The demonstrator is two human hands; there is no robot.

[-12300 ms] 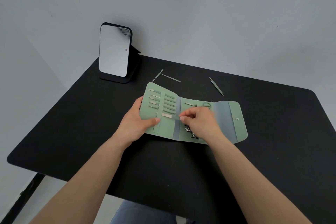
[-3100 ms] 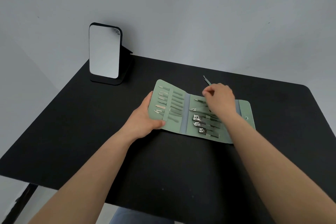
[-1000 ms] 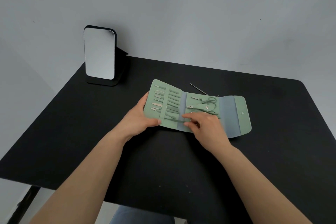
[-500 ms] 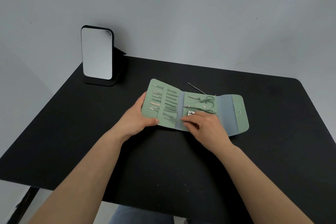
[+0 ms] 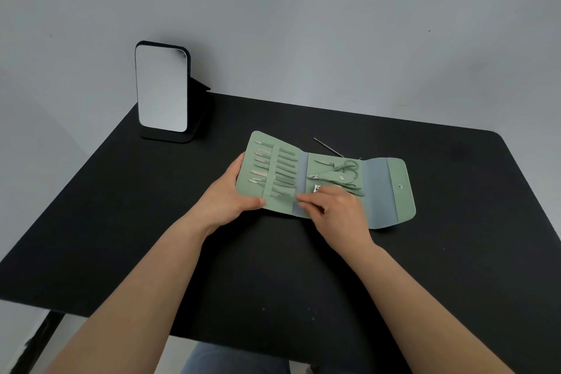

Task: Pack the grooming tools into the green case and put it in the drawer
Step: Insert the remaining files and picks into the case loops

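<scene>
Since half a second ago: little displacement; right hand (image 5: 337, 209) shifted slightly toward the central fold of the green case (image 5: 381, 191), fingertips (image 5: 303, 198) now at the lower end of the fold. Left hand (image 5: 227, 197) unchanged in position, gripping the left edge of the case, thumb pressed on the lower left panel, fingers curled under the edge. Right hand: fingers bent and drawn together over a slim tool near the lowest loop of the left panel; whether the tool is actually pinched cannot be told, contact point blurred. Case lying open and flat on the black tabletop (image 5: 121, 222), roughly centred, three panels unfolded, snap flap (image 5: 400, 188) extended to the right. Left panel: row of slim metal implements (image 5: 264, 165) seated under a vertical elastic strap. Middle panel: green-handled scissors (image 5: 346, 166) and nippers (image 5: 324, 175) in place, a nail clipper (image 5: 317, 188) partly hidden behind the right hand. One thin metal pick (image 5: 328, 147) loose on the tabletop, just beyond the upper edge of the case, not touching it as far as visible. Standing mirror (image 5: 161, 91) in a black frame at the far left corner of the tabletop, well apart from the case. Plain grey wall (image 5: 334, 24) behind. Drawer not in view.
</scene>
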